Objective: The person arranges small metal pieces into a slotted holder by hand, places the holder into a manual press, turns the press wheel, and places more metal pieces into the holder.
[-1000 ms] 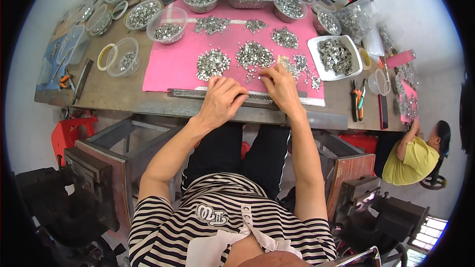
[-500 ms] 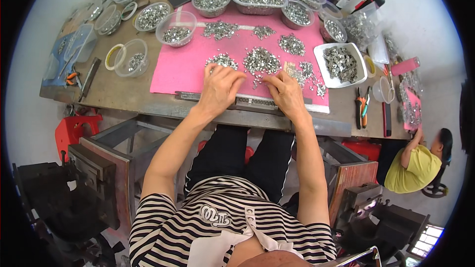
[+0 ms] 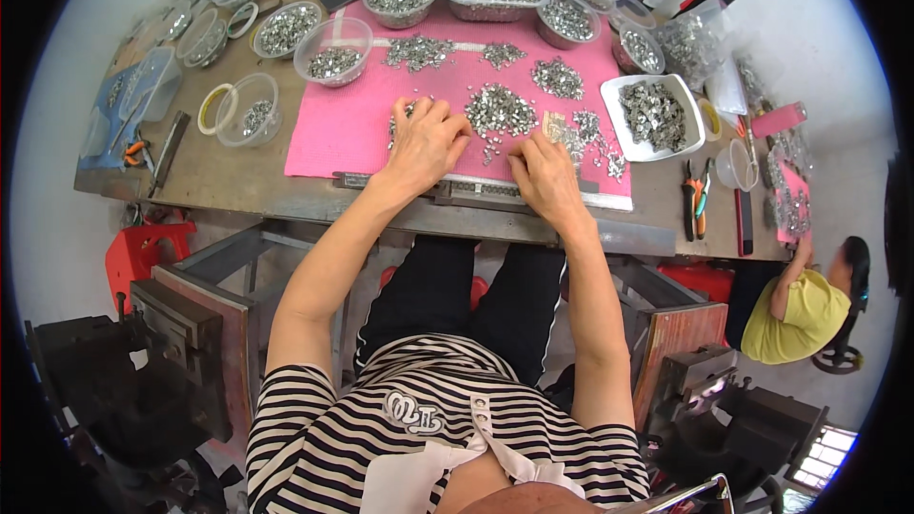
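Over a small pile of shiny metal pieces (image 3: 393,126) on the pink mat (image 3: 317,143), my left hand (image 3: 427,145) is bent with its fingers curled down. It covers most of that pile, and its fingertips are partly hidden. My right hand (image 3: 550,179) is closed, thumb against the curled fingers, just above a slotted metal bar (image 3: 481,188) by the mat's front edge. Whatever either hand pinches is too small or hidden to name. Between and beyond the hands lies a larger heap of metal pieces (image 3: 501,110).
A white tray (image 3: 611,124) of metal pieces stands to the right, near pliers (image 3: 702,200). Clear tubs, including a large rectangular one (image 3: 490,11), line the back. A round tub (image 3: 307,62) sits on the mat's left. A person in yellow (image 3: 800,314) works at far right.
My left hand has shifted further over the left pile, covering more of it. My right hand has drawn slightly back from the middle heap, its fingers more curled. The view has tilted a little.
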`<move>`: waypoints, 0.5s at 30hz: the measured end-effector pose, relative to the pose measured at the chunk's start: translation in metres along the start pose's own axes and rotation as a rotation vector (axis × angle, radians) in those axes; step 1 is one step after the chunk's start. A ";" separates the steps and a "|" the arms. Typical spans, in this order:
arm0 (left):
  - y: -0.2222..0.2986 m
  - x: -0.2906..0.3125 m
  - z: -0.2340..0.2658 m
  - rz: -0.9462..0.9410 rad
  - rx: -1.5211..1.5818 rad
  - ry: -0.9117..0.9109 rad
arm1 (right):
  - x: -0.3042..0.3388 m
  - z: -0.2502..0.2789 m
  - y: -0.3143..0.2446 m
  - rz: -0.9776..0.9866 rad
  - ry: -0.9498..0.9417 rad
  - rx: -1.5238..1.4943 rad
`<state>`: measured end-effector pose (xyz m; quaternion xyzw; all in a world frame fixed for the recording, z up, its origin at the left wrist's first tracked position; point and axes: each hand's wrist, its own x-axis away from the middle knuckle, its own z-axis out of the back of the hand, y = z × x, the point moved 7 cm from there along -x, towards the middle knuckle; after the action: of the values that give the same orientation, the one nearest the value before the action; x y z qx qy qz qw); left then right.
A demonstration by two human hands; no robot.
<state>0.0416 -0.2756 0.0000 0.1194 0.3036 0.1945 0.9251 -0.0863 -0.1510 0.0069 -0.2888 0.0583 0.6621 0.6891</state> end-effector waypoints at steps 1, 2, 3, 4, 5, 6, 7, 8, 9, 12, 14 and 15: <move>-0.001 0.000 0.000 0.008 0.006 0.001 | 0.001 0.003 -0.007 0.002 -0.002 -0.003; -0.002 0.001 -0.001 0.017 0.015 0.001 | 0.003 0.008 -0.018 0.008 -0.018 -0.077; -0.003 0.002 -0.001 0.020 0.014 0.002 | 0.007 0.009 -0.026 0.014 -0.035 -0.151; -0.002 0.002 -0.002 0.020 0.002 0.012 | 0.011 0.009 -0.030 0.029 -0.032 -0.152; -0.001 0.002 -0.002 0.020 -0.010 0.023 | 0.015 0.010 -0.033 0.028 -0.034 -0.151; -0.001 0.002 -0.002 0.021 -0.009 0.023 | 0.017 0.012 -0.037 0.047 -0.017 -0.129; 0.000 0.001 -0.002 0.013 -0.017 0.022 | 0.019 0.014 -0.040 0.064 0.001 -0.107; 0.001 0.001 -0.003 0.006 -0.026 0.020 | 0.020 0.013 -0.041 0.063 0.000 -0.106; 0.001 0.001 -0.003 0.006 -0.025 0.021 | 0.022 0.011 -0.043 0.076 0.003 -0.079; 0.004 0.002 0.000 -0.019 -0.029 0.023 | 0.023 0.012 -0.044 0.092 0.016 -0.072; 0.013 0.006 0.006 -0.041 0.031 0.039 | 0.023 0.013 -0.042 0.091 0.020 -0.093; 0.016 0.010 0.009 -0.039 0.030 0.039 | 0.021 0.013 -0.037 0.064 0.019 -0.126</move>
<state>0.0492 -0.2579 0.0073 0.1235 0.3266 0.1741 0.9207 -0.0525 -0.1251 0.0199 -0.3361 0.0322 0.6833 0.6474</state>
